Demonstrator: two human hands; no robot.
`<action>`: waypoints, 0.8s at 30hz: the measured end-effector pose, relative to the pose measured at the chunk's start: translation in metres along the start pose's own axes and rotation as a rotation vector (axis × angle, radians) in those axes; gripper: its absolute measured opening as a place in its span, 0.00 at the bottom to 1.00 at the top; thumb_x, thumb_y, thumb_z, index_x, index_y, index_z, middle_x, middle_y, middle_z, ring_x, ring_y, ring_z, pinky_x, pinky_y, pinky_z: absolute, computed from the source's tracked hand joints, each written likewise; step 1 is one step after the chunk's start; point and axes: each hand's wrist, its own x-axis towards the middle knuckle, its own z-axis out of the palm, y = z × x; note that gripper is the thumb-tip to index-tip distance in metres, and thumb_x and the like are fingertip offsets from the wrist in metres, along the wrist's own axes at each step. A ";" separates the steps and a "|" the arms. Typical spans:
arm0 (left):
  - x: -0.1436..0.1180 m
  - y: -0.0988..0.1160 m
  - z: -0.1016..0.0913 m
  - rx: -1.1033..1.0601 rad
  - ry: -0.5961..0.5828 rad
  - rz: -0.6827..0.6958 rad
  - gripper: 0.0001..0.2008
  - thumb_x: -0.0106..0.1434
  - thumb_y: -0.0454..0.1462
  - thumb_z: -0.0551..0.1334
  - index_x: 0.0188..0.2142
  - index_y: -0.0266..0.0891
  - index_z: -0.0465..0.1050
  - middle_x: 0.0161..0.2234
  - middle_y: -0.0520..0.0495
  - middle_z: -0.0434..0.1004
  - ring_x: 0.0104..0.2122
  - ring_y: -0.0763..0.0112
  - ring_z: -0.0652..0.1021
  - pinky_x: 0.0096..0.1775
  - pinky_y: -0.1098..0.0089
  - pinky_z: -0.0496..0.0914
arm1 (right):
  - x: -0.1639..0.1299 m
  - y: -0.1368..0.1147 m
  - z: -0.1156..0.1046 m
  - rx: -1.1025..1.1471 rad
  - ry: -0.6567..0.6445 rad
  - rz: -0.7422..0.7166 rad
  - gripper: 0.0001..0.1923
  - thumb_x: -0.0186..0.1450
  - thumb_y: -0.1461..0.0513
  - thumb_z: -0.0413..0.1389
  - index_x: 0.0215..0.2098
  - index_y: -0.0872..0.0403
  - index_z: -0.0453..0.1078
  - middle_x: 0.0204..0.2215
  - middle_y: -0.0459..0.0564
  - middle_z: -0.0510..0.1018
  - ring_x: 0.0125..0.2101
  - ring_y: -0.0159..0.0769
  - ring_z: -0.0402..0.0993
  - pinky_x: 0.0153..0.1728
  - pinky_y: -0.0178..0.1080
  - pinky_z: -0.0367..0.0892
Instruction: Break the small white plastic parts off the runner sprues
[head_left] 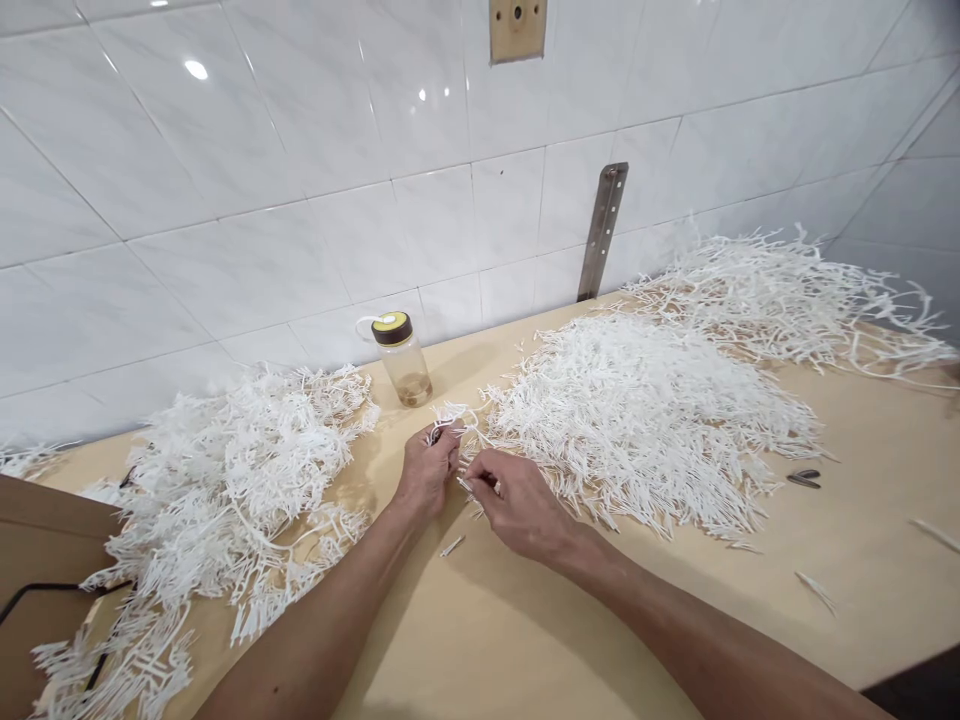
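Forearms foremost; left hand, fingers gripping white strands; right hand, fingers pinched, contents unclear.

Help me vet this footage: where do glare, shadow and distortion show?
Head view: bright glare spots on the wall tiles; head view: soft shadow on the tabletop between the forearms; head view: grout lines splay outward, likely wide-angle distortion.

Glossy white tiled wall, pale tabletop
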 end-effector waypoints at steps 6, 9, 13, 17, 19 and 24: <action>-0.006 0.003 0.002 0.139 0.002 0.046 0.21 0.53 0.48 0.70 0.21 0.38 0.63 0.14 0.60 0.56 0.15 0.82 0.56 0.19 0.75 0.52 | 0.002 0.001 -0.007 0.094 0.001 0.219 0.02 0.59 0.65 0.56 0.32 0.53 0.69 0.27 0.44 0.75 0.21 0.30 0.69 0.22 0.33 0.64; -0.008 0.005 0.003 0.165 0.007 0.052 0.22 0.53 0.50 0.70 0.21 0.38 0.63 0.13 0.60 0.56 0.15 0.81 0.56 0.19 0.75 0.52 | 0.006 0.003 -0.011 0.274 -0.022 0.412 0.07 0.60 0.60 0.58 0.36 0.53 0.70 0.30 0.44 0.75 0.16 0.27 0.69 0.17 0.33 0.65; -0.010 0.004 0.005 0.170 -0.010 0.059 0.23 0.53 0.50 0.70 0.20 0.38 0.63 0.14 0.59 0.56 0.15 0.81 0.56 0.19 0.75 0.52 | 0.010 0.004 -0.010 0.467 0.066 0.470 0.13 0.62 0.52 0.58 0.35 0.55 0.71 0.26 0.43 0.71 0.14 0.26 0.68 0.15 0.33 0.67; -0.014 0.001 0.008 0.188 -0.021 0.064 0.22 0.53 0.51 0.70 0.20 0.38 0.65 0.13 0.59 0.56 0.15 0.81 0.57 0.18 0.75 0.52 | 0.010 0.010 -0.006 0.505 0.148 0.442 0.19 0.60 0.46 0.60 0.30 0.54 0.70 0.22 0.40 0.68 0.15 0.27 0.67 0.15 0.33 0.66; -0.016 0.001 0.009 0.183 -0.017 0.060 0.22 0.53 0.51 0.70 0.21 0.37 0.66 0.13 0.59 0.56 0.15 0.81 0.56 0.18 0.75 0.52 | 0.010 0.013 -0.005 0.505 0.170 0.429 0.22 0.59 0.45 0.61 0.27 0.54 0.67 0.20 0.39 0.66 0.14 0.27 0.67 0.15 0.32 0.64; -0.019 0.001 0.010 0.195 -0.020 0.053 0.22 0.52 0.51 0.70 0.20 0.37 0.66 0.13 0.59 0.57 0.14 0.82 0.57 0.18 0.76 0.52 | 0.012 0.019 -0.004 0.603 0.190 0.395 0.23 0.57 0.44 0.62 0.24 0.54 0.65 0.20 0.39 0.66 0.15 0.27 0.66 0.17 0.33 0.64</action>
